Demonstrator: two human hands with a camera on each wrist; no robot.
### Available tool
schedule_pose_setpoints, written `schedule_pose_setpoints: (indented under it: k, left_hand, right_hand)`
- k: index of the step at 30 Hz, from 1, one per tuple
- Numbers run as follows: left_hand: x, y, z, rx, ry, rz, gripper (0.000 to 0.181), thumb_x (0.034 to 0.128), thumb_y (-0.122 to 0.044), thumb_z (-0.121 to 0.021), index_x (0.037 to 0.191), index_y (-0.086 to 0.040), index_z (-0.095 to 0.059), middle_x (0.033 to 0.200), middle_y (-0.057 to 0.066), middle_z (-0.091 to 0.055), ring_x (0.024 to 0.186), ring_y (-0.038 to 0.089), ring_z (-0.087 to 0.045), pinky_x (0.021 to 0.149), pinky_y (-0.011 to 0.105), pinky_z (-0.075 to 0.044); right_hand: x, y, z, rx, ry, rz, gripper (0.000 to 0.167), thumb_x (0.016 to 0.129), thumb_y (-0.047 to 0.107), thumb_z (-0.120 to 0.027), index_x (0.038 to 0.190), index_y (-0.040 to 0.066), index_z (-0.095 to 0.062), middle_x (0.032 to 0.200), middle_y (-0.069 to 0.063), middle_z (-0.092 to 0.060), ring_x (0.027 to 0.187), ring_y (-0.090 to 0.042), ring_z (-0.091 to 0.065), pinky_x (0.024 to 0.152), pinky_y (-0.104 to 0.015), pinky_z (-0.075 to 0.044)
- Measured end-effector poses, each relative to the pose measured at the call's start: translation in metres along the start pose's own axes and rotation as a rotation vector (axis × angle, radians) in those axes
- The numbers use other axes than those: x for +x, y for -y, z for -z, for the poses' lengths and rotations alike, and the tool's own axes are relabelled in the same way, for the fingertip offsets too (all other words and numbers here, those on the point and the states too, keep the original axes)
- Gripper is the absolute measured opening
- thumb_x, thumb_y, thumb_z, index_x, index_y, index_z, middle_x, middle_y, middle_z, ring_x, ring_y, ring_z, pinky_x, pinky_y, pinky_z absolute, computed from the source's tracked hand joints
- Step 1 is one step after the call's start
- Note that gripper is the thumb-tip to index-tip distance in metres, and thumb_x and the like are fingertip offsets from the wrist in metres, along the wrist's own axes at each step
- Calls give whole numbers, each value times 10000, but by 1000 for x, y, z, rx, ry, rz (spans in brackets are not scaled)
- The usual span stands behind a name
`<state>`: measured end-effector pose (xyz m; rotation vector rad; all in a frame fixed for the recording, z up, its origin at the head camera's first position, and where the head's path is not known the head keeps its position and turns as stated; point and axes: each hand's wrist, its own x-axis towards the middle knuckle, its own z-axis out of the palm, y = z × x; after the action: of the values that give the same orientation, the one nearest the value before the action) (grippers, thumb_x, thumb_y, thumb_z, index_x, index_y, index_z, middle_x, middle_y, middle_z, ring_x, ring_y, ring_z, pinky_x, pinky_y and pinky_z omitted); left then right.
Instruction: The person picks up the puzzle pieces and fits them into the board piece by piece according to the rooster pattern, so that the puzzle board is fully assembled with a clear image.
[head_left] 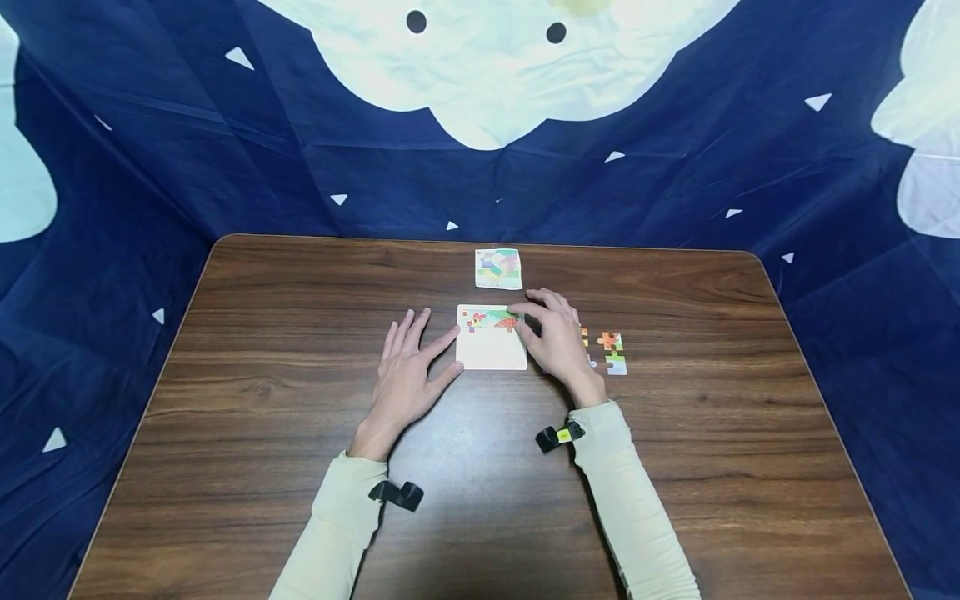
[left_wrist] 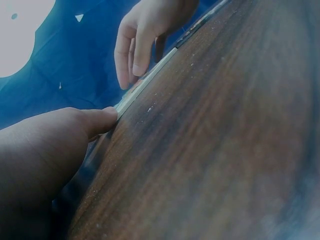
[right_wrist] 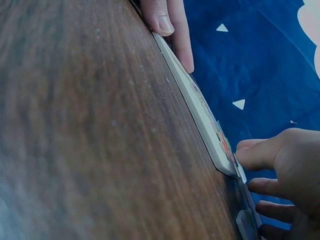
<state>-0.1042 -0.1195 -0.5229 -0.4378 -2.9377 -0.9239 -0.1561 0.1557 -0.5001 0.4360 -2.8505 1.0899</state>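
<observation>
A white puzzle board [head_left: 491, 354] lies on the table with a row of colourful joined pieces [head_left: 487, 319] along its far side. My left hand [head_left: 401, 379] is spread beside it, thumb and index fingertip touching the left edge. My right hand [head_left: 555, 337] reaches over the board's far right corner. Its thumb and index fingertip rest at the right end of the row, on a red and green part, seen from low down in the right wrist view by the hand [right_wrist: 295, 175]. Whether a piece is pinched there is hidden.
Several loose puzzle pieces [head_left: 613, 354] lie right of the board, some partly behind my right hand. A square picture card [head_left: 498, 268] lies beyond the board near the far edge of the wooden table [head_left: 300, 500]. A blue patterned cloth [head_left: 225, 150] hangs around the table.
</observation>
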Motion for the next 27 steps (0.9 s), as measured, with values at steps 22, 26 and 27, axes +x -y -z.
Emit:
schedule_pose_setpoints:
  k: [22, 26, 27]
  left_hand:
    - [0, -1, 1, -9, 0, 6, 605, 1049, -531, -689, 1587, -258, -646, 1793, 213, -317, 1713, 402, -125, 1395, 528, 7]
    - [0, -1, 1, -9, 2, 6, 609, 1046, -526, -696, 1589, -255, -645, 1794, 211, -316, 1713, 402, -126, 1395, 528, 5]
    - [0, -1, 1, -9, 2, 6, 610, 1045, -527, -696, 1589, -254, -645, 1793, 211, -316, 1713, 403, -125, 1395, 529, 4]
  right_hand:
    - [2, 9, -18, -62, -149, -40, 224, 981, 261, -875, 1182, 163, -889, 1509, -142, -687, 1513, -393, -518, 1223, -625, -396]
    - [2, 9, -19, -48, -153, -63, 214, 973, 251, -884, 1172, 171, -893, 1506, -131, -687, 1511, -384, -517, 1226, -609, -391]
    - [2, 8, -19, -41, -156, -66, 213, 972, 250, -885, 1171, 173, -893, 1504, -127, -688, 1509, -380, -519, 1224, -605, -389]
